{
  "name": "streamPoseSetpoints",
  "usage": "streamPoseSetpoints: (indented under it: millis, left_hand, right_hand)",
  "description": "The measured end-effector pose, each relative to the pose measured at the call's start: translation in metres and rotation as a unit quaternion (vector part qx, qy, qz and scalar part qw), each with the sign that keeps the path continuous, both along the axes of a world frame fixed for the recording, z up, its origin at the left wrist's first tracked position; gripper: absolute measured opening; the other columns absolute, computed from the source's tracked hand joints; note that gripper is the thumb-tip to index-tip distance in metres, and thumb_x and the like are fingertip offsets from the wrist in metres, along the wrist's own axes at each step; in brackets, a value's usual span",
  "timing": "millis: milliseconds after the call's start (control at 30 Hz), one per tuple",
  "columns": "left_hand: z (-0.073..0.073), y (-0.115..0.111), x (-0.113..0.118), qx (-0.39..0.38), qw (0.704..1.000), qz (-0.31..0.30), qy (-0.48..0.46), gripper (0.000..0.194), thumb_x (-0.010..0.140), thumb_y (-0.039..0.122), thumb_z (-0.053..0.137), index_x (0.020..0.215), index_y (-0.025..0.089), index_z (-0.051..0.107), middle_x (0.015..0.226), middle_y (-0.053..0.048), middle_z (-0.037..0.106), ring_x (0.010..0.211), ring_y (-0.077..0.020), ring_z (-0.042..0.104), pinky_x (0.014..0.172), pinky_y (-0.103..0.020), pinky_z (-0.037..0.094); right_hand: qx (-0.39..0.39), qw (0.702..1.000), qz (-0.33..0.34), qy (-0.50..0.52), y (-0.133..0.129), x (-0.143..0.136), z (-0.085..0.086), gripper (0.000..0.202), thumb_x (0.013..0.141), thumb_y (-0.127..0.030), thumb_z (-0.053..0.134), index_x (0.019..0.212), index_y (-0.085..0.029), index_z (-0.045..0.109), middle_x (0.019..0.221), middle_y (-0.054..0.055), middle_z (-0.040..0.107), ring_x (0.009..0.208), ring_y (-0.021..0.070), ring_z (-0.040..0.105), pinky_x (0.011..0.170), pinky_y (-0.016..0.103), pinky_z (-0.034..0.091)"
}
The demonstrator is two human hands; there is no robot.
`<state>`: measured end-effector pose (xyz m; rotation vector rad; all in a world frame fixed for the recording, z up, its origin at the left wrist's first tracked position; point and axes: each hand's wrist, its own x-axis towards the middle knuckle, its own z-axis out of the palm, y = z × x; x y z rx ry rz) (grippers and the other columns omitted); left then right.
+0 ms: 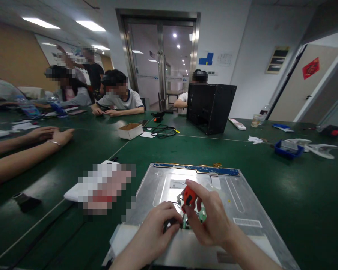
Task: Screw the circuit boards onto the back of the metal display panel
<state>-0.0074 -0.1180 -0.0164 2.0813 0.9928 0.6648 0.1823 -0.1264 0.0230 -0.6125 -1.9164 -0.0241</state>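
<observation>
At 11 o'clock from your hands, far on the green table (298,195), the small cardboard box (130,131) stands open; what it holds you cannot see. At 2 o'clock, the blue tray (287,150) holds some grey parts. Your right hand (211,215) grasps the red screwdriver (189,196), its handle pointing up toward 12 o'clock and a little tilted, the tip hidden. Your left hand (157,225) is clenched on a small dark part beside the green circuit board (202,216), over the silver metal panel (242,202) right before you.
</observation>
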Motion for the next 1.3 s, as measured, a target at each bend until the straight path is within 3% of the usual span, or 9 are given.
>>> streamPoseSetpoints:
  millis: [167, 500, 833, 1067, 1200, 1300]
  left_hand:
    - [0.0025, 0.0001, 0.0005, 0.000, 1.000, -0.003, 0.002, 0.015, 0.086, 0.016, 0.058, 0.086, 0.021, 0.072, 0.096, -0.006, 0.068, 0.095, -0.0235, 0.062, 0.083, -0.032, 0.048]
    - [-0.0015, 0.0002, -0.0004, 0.000, 1.000, -0.001, 0.008, 0.015, 0.086, 0.014, 0.058, 0.086, 0.020, 0.072, 0.094, -0.006, 0.068, 0.093, -0.0221, 0.062, 0.081, -0.030, 0.047]
    - [0.0035, -0.0009, -0.0001, 0.008, 1.000, -0.006, 0.019, 0.017, 0.088, 0.016, 0.057, 0.089, 0.021, 0.073, 0.096, -0.006, 0.068, 0.093, -0.0227, 0.061, 0.082, -0.031, 0.048]
    - [0.0005, 0.0003, 0.0009, 0.000, 1.000, 0.001, 0.013, 0.017, 0.084, 0.012, 0.058, 0.087, 0.021, 0.073, 0.095, -0.006, 0.068, 0.094, -0.0228, 0.062, 0.082, -0.031, 0.047]
    - [-0.0006, 0.0001, 0.0010, -0.006, 1.000, 0.002, 0.004, 0.020, 0.083, 0.010, 0.056, 0.087, 0.020, 0.073, 0.095, -0.006, 0.069, 0.093, -0.0219, 0.061, 0.080, -0.030, 0.046]
    - [0.0004, -0.0001, 0.0007, -0.008, 1.000, -0.001, 0.002, 0.020, 0.084, 0.011, 0.056, 0.087, 0.021, 0.073, 0.096, -0.005, 0.069, 0.094, -0.0220, 0.061, 0.081, -0.030, 0.046]
  right_hand:
    - [0.001, 1.000, -0.016, 0.003, -0.0004, -0.0004, -0.0012, 0.049, 0.095, -0.014, 0.043, 0.144, -0.014, 0.037, 0.088, 0.005, 0.069, 0.057, 0.0139, 0.058, 0.049, 0.029, 0.048]
    - [-0.008, 0.999, -0.036, 0.012, 0.0007, -0.0008, -0.0040, 0.043, 0.098, -0.023, 0.049, 0.140, -0.021, 0.040, 0.086, 0.002, 0.067, 0.055, 0.0131, 0.056, 0.049, 0.027, 0.048]
    - [-0.012, 1.000, -0.013, 0.008, -0.0038, 0.0012, 0.0008, 0.050, 0.096, -0.014, 0.043, 0.146, -0.017, 0.036, 0.091, 0.005, 0.071, 0.060, 0.0149, 0.063, 0.052, 0.028, 0.054]
    - [0.007, 0.999, -0.044, 0.018, -0.0006, -0.0007, -0.0037, 0.041, 0.101, -0.025, 0.046, 0.141, -0.021, 0.037, 0.085, 0.002, 0.068, 0.055, 0.0135, 0.058, 0.048, 0.026, 0.049]
    - [0.007, 1.000, -0.024, 0.014, 0.0012, -0.0003, -0.0011, 0.037, 0.104, -0.032, 0.045, 0.139, -0.021, 0.039, 0.081, 0.001, 0.067, 0.055, 0.0129, 0.057, 0.047, 0.025, 0.046]
    - [-0.001, 1.000, 0.000, 0.010, -0.0002, 0.0011, 0.0022, 0.040, 0.103, -0.028, 0.043, 0.142, -0.020, 0.038, 0.085, 0.003, 0.068, 0.058, 0.0142, 0.059, 0.049, 0.026, 0.049]
